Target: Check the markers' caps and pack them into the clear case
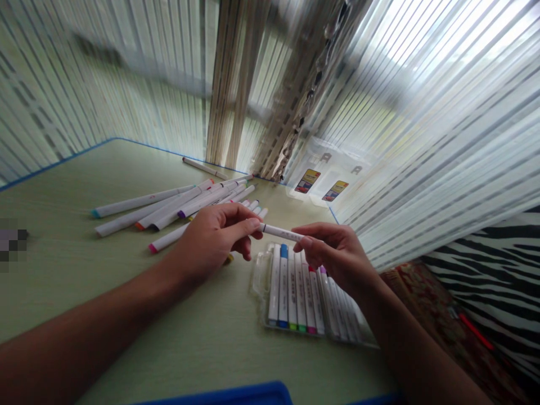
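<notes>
The left hand (217,233) and right hand (337,253) both grasped one marker (278,231), each pinching an end between thumb and fingers. The marker was held in the air near the far edge of a clear case (260,281), sloping slightly down to the right across the view. In the case stood a row of markers, their near caps grey, blue, lime, green and pink. Left of it, beyond the left forearm, loose markers (202,198) lay crossed in a heap on the pale green table (189,349). Farther back, a clear cover (318,152) with two labels stood against the curtain (147,107); a zebra-striped cloth (493,253) filled the right side.

Probable faults: with only fingertips on it, the marker could have slipped and rolled if either pinch loosened; an uneven pull could have jerked a cap free. A sweep of the left forearm might have scattered the heap, and the right might have nudged the case.

Both marker ends were covered by fingers, so its cap colour could not be told. The right hand and forearm hid part of the case; a blue object (253,392) was cut off below.
</notes>
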Action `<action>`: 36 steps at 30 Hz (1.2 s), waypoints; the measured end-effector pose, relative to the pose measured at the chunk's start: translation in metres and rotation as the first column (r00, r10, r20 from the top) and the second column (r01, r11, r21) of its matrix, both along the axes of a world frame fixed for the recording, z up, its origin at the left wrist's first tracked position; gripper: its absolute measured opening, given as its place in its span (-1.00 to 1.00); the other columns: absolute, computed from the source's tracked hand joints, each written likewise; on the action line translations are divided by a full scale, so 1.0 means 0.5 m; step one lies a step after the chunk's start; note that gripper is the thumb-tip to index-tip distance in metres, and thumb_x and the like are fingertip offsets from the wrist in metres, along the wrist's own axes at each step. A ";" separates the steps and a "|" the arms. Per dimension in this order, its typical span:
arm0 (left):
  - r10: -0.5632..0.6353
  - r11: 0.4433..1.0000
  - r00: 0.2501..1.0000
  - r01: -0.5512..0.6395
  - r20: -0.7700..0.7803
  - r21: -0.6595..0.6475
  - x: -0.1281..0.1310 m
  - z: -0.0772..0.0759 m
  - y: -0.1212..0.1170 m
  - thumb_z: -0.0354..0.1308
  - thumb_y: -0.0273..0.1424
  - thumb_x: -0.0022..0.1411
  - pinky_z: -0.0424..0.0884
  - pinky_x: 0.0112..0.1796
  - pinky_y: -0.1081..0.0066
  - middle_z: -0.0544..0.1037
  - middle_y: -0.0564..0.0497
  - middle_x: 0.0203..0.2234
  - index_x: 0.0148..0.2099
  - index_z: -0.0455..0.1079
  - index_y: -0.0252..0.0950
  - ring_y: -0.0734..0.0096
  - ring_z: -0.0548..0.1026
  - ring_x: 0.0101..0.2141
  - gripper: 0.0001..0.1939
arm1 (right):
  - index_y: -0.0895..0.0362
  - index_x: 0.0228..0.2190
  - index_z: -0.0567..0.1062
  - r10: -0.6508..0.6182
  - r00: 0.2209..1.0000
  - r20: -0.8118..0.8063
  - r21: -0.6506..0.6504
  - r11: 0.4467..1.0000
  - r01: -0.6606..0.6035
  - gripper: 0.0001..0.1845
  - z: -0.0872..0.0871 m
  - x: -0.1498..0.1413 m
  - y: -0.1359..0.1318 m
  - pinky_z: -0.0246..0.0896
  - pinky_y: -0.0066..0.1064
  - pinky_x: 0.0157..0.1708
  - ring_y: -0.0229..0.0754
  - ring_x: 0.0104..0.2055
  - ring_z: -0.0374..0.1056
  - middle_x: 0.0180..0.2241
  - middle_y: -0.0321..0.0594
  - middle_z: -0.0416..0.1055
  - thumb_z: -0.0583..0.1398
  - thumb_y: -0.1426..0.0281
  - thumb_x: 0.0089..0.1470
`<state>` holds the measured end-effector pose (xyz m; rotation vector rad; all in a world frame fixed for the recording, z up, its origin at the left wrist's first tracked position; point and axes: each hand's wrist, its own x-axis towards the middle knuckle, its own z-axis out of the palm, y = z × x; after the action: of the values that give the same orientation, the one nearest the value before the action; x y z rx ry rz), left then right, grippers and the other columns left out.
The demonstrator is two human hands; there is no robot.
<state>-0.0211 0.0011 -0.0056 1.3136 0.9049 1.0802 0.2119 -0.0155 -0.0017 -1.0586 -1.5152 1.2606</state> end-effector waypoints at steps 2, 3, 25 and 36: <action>0.021 1.000 0.999 -0.020 0.027 -0.021 -0.001 0.000 0.001 0.26 -0.36 0.18 0.40 -0.53 0.48 0.54 0.04 -0.48 -0.34 0.46 -0.37 0.51 0.45 -0.58 -0.85 | 0.05 -0.22 0.69 0.012 0.998 -0.054 -0.007 1.000 -0.012 -0.82 -0.001 0.001 0.000 0.13 -0.58 -0.65 -0.43 -0.62 0.22 -0.47 -0.24 0.57 0.38 0.35 0.08; 0.030 0.999 0.999 -0.029 0.037 -0.031 -0.001 0.001 0.002 0.26 -0.37 0.17 0.40 -0.53 0.49 0.54 0.04 -0.48 -0.35 0.45 -0.38 0.51 0.45 -0.58 -0.85 | 0.05 -0.21 0.70 0.015 0.997 -0.074 -0.011 1.000 -0.016 -0.82 0.000 0.001 0.000 0.13 -0.58 -0.65 -0.43 -0.63 0.22 -0.47 -0.23 0.58 0.37 0.35 0.09; 0.042 0.988 0.985 -0.016 0.167 -0.153 0.004 0.009 0.000 0.27 -0.43 0.16 0.39 -0.57 0.54 0.52 0.05 -0.54 -0.33 0.48 -0.38 0.56 0.40 -0.62 -0.90 | 0.11 -0.18 0.68 0.106 0.954 -0.279 -0.005 0.994 -0.112 -0.75 0.012 0.000 -0.002 0.16 -0.49 -0.67 -0.34 -0.66 0.27 -0.36 -0.07 0.65 0.30 0.33 0.09; 0.009 0.999 1.000 -0.010 -0.010 -0.039 0.001 0.009 -0.002 0.27 -0.32 0.22 0.31 -0.59 0.57 0.55 0.06 -0.53 -0.32 0.46 -0.36 0.58 0.40 -0.62 -0.81 | 0.14 -0.27 0.68 -0.042 0.968 -0.248 -0.025 0.999 0.037 -0.81 0.010 -0.001 0.010 0.19 -0.54 -0.73 -0.37 -0.71 0.27 -0.45 -0.13 0.63 0.30 0.35 0.09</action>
<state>-0.0205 0.0001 -0.0010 1.2846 0.9362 1.0588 0.2112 -0.0103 0.0031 -0.9016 -1.2869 1.3298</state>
